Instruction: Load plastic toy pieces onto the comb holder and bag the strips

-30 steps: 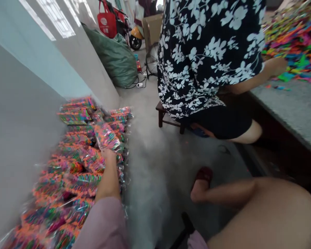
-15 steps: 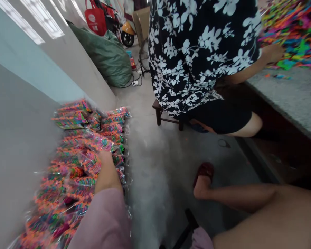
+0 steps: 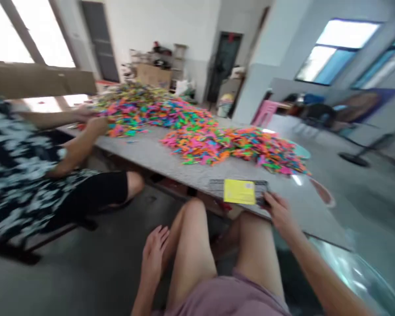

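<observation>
My right hand [image 3: 279, 211] grips the right end of a dark, flat, slotted board [image 3: 216, 187] at the table's near edge. A yellow card [image 3: 239, 192] lies across the board's middle. Beside my left knee, low over the floor, my left hand [image 3: 154, 245] has its fingers stretched out, slightly blurred, with nothing visible in it. Beyond the board a long heap of small, brightly coloured plastic pieces [image 3: 200, 140] covers part of the grey table [image 3: 145, 151].
On the left a person in a dark floral top [image 3: 16, 162] sits with both hands at the heap's left end. A pink stool [image 3: 266, 113] and a black stand base [image 3: 353, 159] are farther right. Clear plastic [image 3: 358, 267] lies below the table's right end.
The view has swung from the floor and its packed bags round to the table. My left hand has left the bags and is beside my leg. My right hand with the board is now in sight.
</observation>
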Demonstrator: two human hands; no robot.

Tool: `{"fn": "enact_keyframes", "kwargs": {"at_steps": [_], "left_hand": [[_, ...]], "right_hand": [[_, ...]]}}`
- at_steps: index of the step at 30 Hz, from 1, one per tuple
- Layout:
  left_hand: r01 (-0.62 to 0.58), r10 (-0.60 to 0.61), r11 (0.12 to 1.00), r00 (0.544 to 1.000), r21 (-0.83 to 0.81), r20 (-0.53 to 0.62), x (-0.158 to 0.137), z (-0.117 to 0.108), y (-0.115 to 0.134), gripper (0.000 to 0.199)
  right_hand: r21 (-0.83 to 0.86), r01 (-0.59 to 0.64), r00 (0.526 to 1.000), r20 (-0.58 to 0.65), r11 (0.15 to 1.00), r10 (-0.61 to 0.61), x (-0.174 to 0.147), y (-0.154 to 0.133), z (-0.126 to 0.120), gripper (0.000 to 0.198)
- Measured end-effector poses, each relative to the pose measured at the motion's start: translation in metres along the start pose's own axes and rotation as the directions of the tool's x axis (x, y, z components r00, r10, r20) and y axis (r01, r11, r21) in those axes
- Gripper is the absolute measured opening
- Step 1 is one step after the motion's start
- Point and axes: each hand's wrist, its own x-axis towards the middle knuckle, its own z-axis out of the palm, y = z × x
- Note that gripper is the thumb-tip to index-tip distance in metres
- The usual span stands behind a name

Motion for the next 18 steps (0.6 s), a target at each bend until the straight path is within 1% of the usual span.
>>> {"fn": "enact_keyframes", "kwargs": {"at_steps": [1, 2, 3, 4, 6, 7, 9, 10, 11, 12, 13, 14, 15, 16, 17, 18], "left_hand": [[-0.037, 0.054, 0.99, 0.99, -0.133, 0.13, 0.009, 0.025, 0.025, 0.047], [-0.043, 0.117, 0.958, 0.961, -0.284, 0.252, 0.016, 0.047, 0.051, 0.052], [-0.039, 0.169, 0.939, 0.917, -0.341, 0.362, 0.022, 0.066, 0.075, 0.057], [-0.069, 0.202, 0.944, 0.894, -0.324, 0.399, 0.029, 0.083, 0.097, 0.061], [-0.129, 0.219, 0.965, 0.874, -0.228, 0.434, 0.043, 0.114, 0.128, 0.063], [-0.156, 0.221, 0.971, 0.874, -0.182, 0.433, 0.051, 0.129, 0.138, 0.062], [-0.209, 0.229, 0.974, 0.876, -0.092, 0.425, 0.071, 0.163, 0.148, 0.057], [-0.246, 0.239, 0.969, 0.874, -0.038, 0.423, 0.081, 0.182, 0.15, 0.055], [-0.288, 0.251, 0.957, 0.87, 0.024, 0.423, 0.091, 0.202, 0.151, 0.055], [-0.334, 0.266, 0.938, 0.863, 0.091, 0.43, 0.099, 0.221, 0.15, 0.057], [-0.383, 0.283, 0.91, 0.853, 0.158, 0.438, 0.106, 0.238, 0.149, 0.059], [-0.432, 0.301, 0.875, 0.84, 0.22, 0.452, 0.112, 0.253, 0.147, 0.062], [-0.483, 0.321, 0.831, 0.821, 0.275, 0.473, 0.116, 0.265, 0.145, 0.065], [-0.537, 0.343, 0.782, 0.795, 0.318, 0.499, 0.119, 0.273, 0.143, 0.068], [-0.594, 0.368, 0.726, 0.761, 0.347, 0.534, 0.122, 0.279, 0.141, 0.069], [-0.655, 0.393, 0.664, 0.716, 0.36, 0.578, 0.125, 0.282, 0.14, 0.069]], "right_hand": [[0.022, -0.019, 1.0, -0.01, 1.0, 0.019, -0.006, -0.008, -0.012, 0.046], [0.052, -0.042, 0.999, 0.008, 0.998, 0.041, -0.011, -0.013, -0.017, 0.048], [0.084, -0.063, 0.997, 0.042, 0.994, 0.059, -0.015, -0.017, -0.018, 0.048], [0.113, -0.075, 0.996, 0.059, 0.991, 0.069, -0.019, -0.019, -0.016, 0.047], [0.147, -0.082, 0.996, 0.048, 0.986, 0.076, -0.02, -0.016, -0.015, 0.046], [0.151, -0.082, 0.997, 0.016, 0.985, 0.08, -0.017, -0.011, -0.017, 0.046], [0.111, -0.079, 0.992, -0.086, 0.991, 0.089, -0.005, 0.004, -0.03, 0.047], [0.043, -0.087, 0.986, -0.142, 0.995, 0.092, 0.003, 0.014, -0.04, 0.047], [-0.069, -0.103, 0.977, -0.194, 0.992, 0.088, 0.011, 0.024, -0.05, 0.047], [-0.224, -0.127, 0.967, -0.244, 0.966, 0.071, 0.018, 0.034, -0.061, 0.045], [-0.401, -0.157, 0.956, -0.29, 0.903, 0.038, 0.024, 0.044, -0.071, 0.044], [-0.569, -0.187, 0.946, -0.324, 0.801, -0.01, 0.027, 0.052, -0.08, 0.041], [-0.703, -0.207, 0.937, -0.342, 0.68, -0.068, 0.03, 0.059, -0.088, 0.038], [-0.795, -0.208, 0.933, -0.336, 0.569, -0.129, 0.03, 0.064, -0.093, 0.037], [-0.855, -0.181, 0.936, -0.301, 0.486, -0.181, 0.031, 0.068, -0.096, 0.039], [-0.895, -0.116, 0.95, -0.226, 0.43, -0.214, 0.032, 0.07, -0.096, 0.045]]}}
